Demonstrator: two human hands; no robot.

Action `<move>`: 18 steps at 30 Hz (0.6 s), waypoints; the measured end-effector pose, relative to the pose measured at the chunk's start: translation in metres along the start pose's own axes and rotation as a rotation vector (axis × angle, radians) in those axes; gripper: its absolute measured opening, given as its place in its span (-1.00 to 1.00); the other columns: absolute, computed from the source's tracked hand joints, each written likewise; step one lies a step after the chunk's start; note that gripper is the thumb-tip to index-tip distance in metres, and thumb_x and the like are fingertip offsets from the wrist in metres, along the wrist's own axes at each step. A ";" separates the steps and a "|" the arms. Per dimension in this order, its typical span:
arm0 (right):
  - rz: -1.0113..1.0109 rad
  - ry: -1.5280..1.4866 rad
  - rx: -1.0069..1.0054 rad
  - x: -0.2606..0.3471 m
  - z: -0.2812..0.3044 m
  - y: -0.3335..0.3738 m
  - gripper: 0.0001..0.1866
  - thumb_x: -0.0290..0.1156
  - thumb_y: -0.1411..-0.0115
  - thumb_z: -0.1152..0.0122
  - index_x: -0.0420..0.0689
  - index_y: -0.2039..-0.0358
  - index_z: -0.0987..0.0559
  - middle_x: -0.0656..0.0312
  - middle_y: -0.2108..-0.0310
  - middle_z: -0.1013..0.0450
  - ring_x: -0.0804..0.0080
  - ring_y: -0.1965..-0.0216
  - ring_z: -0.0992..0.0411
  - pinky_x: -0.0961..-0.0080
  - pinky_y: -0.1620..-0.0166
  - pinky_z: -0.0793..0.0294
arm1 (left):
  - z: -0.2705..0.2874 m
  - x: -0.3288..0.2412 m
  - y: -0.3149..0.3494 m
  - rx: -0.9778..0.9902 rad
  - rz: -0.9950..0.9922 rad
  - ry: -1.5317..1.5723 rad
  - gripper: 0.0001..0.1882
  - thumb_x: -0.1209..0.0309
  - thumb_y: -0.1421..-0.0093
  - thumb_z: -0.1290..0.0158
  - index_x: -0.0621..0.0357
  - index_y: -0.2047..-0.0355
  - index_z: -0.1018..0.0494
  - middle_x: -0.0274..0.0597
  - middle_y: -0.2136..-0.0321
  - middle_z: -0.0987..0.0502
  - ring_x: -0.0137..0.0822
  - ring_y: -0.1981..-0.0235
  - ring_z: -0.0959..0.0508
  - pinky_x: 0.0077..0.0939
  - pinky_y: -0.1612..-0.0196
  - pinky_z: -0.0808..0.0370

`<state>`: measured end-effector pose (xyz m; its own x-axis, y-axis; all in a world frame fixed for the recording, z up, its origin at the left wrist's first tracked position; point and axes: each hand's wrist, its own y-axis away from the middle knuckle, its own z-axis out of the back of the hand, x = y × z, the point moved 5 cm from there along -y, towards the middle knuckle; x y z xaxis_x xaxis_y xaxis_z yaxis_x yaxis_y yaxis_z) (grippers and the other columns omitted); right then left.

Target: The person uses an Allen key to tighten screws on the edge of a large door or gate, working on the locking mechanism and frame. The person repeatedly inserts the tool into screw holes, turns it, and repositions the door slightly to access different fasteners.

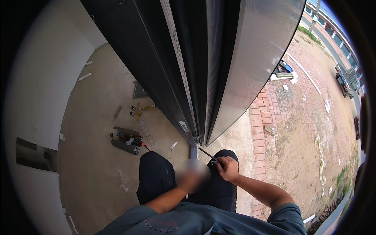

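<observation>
**Hands low between the knees, the right one gripping a dark rod**

The right hand [227, 168], by the right knee, has its fingers closed around a thin dark rod [206, 153]. The left hand [191, 177] is to its left, apart from it, between the knees; it is blurred, so whether it grips anything cannot be told.

On the floor [98, 117] ahead of the left knee, a dark toolbox [126, 140] lies open. It holds dark tools, too small to name, and a pale crumpled scrap; something orange-tipped shows at its right end. Beyond it lie yellow-and-black pieces [137, 112].

Tall dark frame profiles [147, 51] and a greyish panel [256, 55] fill the space ahead, hiding much of what lies behind them. On the right, red brick paving [258, 145] borders sandy ground, with a cart-like vehicle [345, 81] far off.

The rod slants up and leftward out of the right hand, its far end close to the foot of the profiles and just beside a narrow grey track [194, 152]; contact cannot be judged.
</observation>
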<state>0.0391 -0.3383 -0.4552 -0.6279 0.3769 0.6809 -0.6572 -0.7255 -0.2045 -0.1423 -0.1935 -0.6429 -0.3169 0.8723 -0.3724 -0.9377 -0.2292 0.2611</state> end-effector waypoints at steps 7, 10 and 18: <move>0.004 0.022 0.047 0.004 -0.001 -0.002 -0.82 -0.36 -0.14 -0.34 -0.18 0.30 -0.64 0.08 0.40 -0.57 0.05 0.32 -0.54 0.21 0.22 -0.52 | -0.027 0.012 -0.011 -0.050 -0.099 -0.007 -0.80 0.31 -0.27 -0.05 0.12 0.37 -0.61 0.01 0.45 -0.59 0.00 0.42 -0.61 0.07 0.34 -0.51; 0.018 0.031 0.073 0.002 0.000 -0.004 -0.81 -0.35 -0.14 -0.35 -0.17 0.30 -0.63 0.08 0.41 -0.57 0.05 0.32 -0.54 0.21 0.23 -0.52 | -0.039 0.016 -0.011 -0.065 -0.148 -0.023 -0.81 0.33 -0.26 -0.05 0.13 0.37 -0.61 0.02 0.45 -0.58 0.01 0.40 -0.60 0.08 0.32 -0.51; -0.068 0.025 0.136 -0.005 0.000 -0.013 -0.79 -0.29 -0.16 -0.34 -0.14 0.27 -0.64 0.04 0.38 -0.58 -0.01 0.30 -0.56 0.18 0.22 -0.55 | -0.034 0.000 0.005 -0.126 -0.361 0.175 -0.81 0.28 -0.30 -0.05 0.11 0.29 -0.55 -0.11 0.39 -0.51 -0.09 0.35 -0.53 -0.08 0.25 -0.47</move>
<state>0.0510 -0.3312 -0.4561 -0.5953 0.4405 0.6720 -0.6368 -0.7687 -0.0603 -0.1513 -0.2097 -0.6720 0.0261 0.8222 -0.5686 -0.9996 0.0176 -0.0205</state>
